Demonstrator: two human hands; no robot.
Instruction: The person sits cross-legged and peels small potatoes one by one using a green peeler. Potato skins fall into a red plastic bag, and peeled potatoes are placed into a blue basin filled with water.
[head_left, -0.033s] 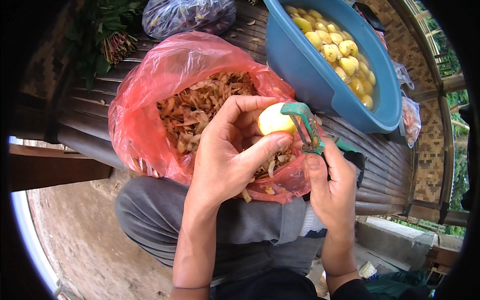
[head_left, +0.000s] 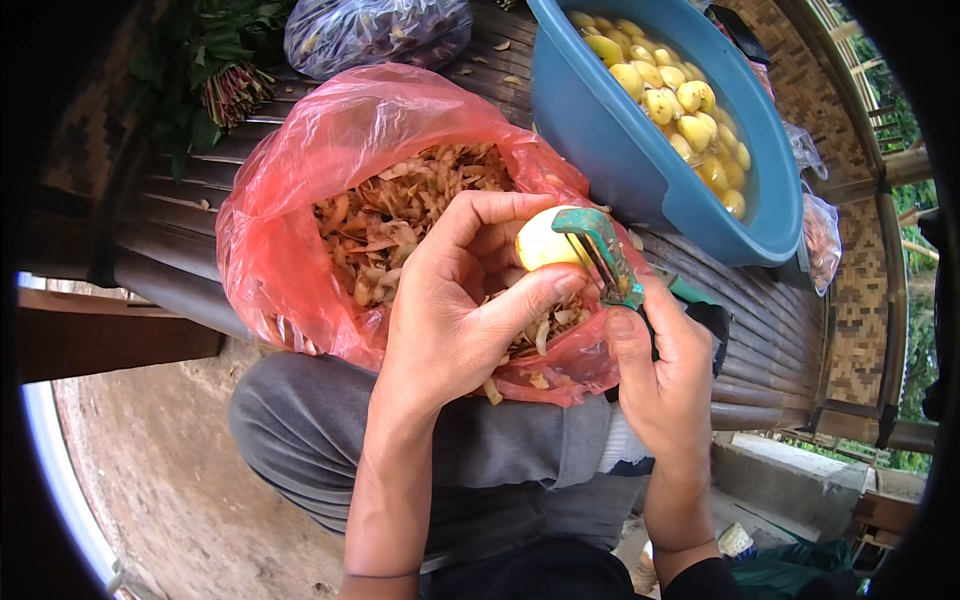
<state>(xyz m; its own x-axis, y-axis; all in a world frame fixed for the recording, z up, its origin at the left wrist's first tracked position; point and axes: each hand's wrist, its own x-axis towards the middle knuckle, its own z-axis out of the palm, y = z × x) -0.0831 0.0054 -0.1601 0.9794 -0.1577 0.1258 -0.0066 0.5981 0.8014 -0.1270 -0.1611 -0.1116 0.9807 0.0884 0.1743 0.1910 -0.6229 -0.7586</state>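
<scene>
Your left hand (head_left: 430, 310) grips the pale potato (head_left: 545, 240), with the thumb below and the pointing finger over the top. The potato sits above the open side of the pink bag (head_left: 275, 215), which has lots of peels (head_left: 400, 215) in it. Your right hand (head_left: 665, 370) is closed around the green peeler (head_left: 615, 265), but I can't see all of those fingers. The peeler's head is at the potato's right side; I can't tell if the blade bites into the skin. To peel well, lay the blade flat and push softly, so only a thin strip comes off. Your left thumb looks close to the blade, so tuck it back. Turn the potato a little after each strip, and keep it over the bag. It may be slippery, so hold on snugly.
</scene>
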